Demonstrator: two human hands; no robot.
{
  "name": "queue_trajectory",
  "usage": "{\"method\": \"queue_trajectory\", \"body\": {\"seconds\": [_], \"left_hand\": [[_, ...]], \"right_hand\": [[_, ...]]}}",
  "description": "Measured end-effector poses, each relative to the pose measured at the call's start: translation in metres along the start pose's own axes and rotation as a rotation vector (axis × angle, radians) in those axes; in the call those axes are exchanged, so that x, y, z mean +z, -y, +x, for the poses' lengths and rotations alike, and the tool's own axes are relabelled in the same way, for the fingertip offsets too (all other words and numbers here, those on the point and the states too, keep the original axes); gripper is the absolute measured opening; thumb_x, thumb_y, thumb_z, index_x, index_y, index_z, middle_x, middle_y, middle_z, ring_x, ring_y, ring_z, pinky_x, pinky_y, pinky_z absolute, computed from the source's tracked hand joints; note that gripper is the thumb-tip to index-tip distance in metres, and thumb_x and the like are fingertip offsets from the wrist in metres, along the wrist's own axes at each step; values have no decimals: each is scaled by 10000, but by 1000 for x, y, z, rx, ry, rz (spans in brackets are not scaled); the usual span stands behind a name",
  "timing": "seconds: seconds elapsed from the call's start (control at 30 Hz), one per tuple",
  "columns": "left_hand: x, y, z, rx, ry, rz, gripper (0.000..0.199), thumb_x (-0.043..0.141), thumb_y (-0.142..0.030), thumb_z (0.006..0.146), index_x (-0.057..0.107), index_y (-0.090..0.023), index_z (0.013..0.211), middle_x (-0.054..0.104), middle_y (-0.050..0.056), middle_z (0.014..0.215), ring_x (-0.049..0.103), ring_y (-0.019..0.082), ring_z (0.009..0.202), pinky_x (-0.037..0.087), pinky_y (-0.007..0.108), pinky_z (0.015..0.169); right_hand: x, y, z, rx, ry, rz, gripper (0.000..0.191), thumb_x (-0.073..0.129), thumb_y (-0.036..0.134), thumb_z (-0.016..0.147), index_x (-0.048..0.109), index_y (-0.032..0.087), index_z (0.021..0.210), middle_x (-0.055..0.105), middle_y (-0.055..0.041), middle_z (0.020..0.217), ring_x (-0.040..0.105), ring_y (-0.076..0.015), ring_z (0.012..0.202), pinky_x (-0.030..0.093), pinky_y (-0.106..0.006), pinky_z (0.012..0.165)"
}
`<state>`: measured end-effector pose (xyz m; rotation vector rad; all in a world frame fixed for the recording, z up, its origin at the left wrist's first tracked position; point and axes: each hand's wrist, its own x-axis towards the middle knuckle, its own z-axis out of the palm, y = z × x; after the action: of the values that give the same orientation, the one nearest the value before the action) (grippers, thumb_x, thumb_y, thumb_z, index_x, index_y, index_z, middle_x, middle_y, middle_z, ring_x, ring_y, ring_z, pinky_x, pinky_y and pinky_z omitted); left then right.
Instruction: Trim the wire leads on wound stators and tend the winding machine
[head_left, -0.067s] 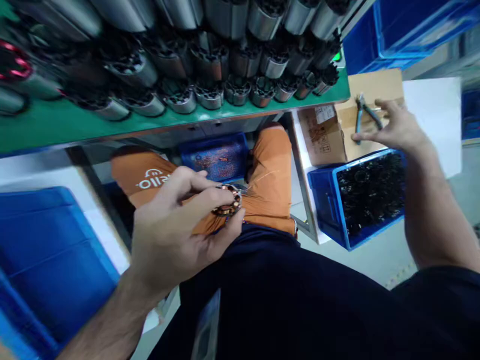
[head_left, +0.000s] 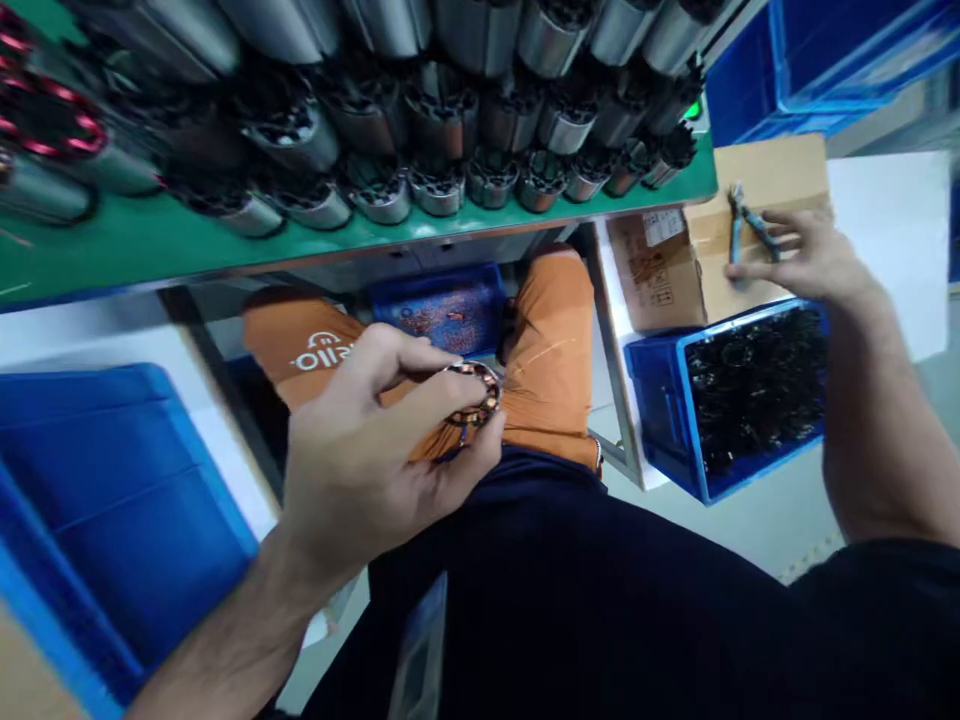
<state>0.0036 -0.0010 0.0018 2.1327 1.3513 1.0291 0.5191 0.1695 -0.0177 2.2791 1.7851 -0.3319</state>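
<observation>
My left hand (head_left: 382, 440) is closed around a small motor stator (head_left: 487, 385) with copper windings, held above my lap between thumb and fingers. Its lower side is partly covered by my fingers. Out to the right, my right hand (head_left: 772, 250) is open over a pair of cutting pliers (head_left: 735, 225) with blue-green handles. The pliers lie on a cardboard box (head_left: 799, 170), handles spread. My thumb is at the end of the left handle and my fingers are by the right one; firm contact cannot be made out.
Several metal stator cores (head_left: 382, 200) stand in rows on the green bench top (head_left: 315, 245). A blue bin (head_left: 667, 420) of dark parts is below the cardboard box. Another blue bin (head_left: 97, 480) is at left. Between my knees sits a blue tray (head_left: 427, 300) with copper-coloured scraps.
The whole view has shifted slightly, so the scene appears farther right. The fingers of my right hand have drawn in a little around the pliers. My left hand keeps its hold on the stator.
</observation>
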Motion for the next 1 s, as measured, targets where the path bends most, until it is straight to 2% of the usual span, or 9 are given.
{"method": "queue_trajectory", "body": {"seconds": [0.1,0.2,0.27,0.33,0.4,0.47,0.57,0.8,1.0], "left_hand": [[1,-4,-1,-7,-48,89,165,842,-215,941,731,-281,1043,763,37,1124,762,192,948,638,338,723],[-1,-3,-7,-40,-105,118,160,838,-210,941,750,-318,1019,773,33,1115,768,209,969,654,372,751],[-2,2,-12,-78,-142,97,153,878,-261,938,766,-334,1012,768,29,1116,761,211,965,657,382,771],[-3,8,-16,-104,-186,89,183,938,-347,918,769,-323,986,765,33,1107,751,216,965,652,390,793],[-3,14,-19,-108,-237,84,276,984,-419,889,753,-280,948,759,44,1072,734,206,950,636,370,779],[-2,18,-20,-109,-275,58,343,1011,-429,868,737,-232,927,748,49,1034,718,176,929,609,321,748],[-4,19,-21,-107,-282,38,337,1023,-374,866,741,-207,945,740,38,1026,713,137,921,594,270,756],[-18,19,-36,-96,-323,87,343,1007,-390,885,718,-211,924,742,21,1012,709,123,897,596,262,778],[-20,18,-43,-130,-333,98,317,992,-381,897,720,-218,903,747,28,1005,717,135,898,604,275,785]], "right_hand": [[11,5,0,118,49,-41,974,1028,239,736,601,-72,1554,770,-274,1229,688,-161,937,479,-400,836],[27,17,-26,130,-136,-47,695,907,115,822,642,-107,1424,754,-316,1213,684,-215,1004,461,-422,854],[35,35,-64,109,-264,137,498,769,13,856,709,-24,1349,779,-231,1105,652,-180,878,481,-396,820],[40,65,-116,-99,-367,378,426,704,32,887,767,136,1296,742,-81,907,588,-148,729,489,-377,773],[42,106,-171,-403,-244,646,346,735,102,899,795,223,1218,742,-70,966,654,-180,800,527,-369,777],[45,153,-214,-661,129,803,576,670,109,917,723,313,1453,764,-77,1219,726,-213,979,587,-370,841],[55,212,-240,-782,426,956,755,576,47,911,606,343,1605,750,-33,1229,729,-189,1033,604,-350,898],[62,249,-232,-830,516,1048,793,561,23,900,585,304,1641,700,-49,1526,716,-221,1277,578,-415,1150],[56,256,-234,-865,511,1036,821,589,28,873,601,318,1641,735,-43,1444,739,-204,1164,628,-378,1031]]}}
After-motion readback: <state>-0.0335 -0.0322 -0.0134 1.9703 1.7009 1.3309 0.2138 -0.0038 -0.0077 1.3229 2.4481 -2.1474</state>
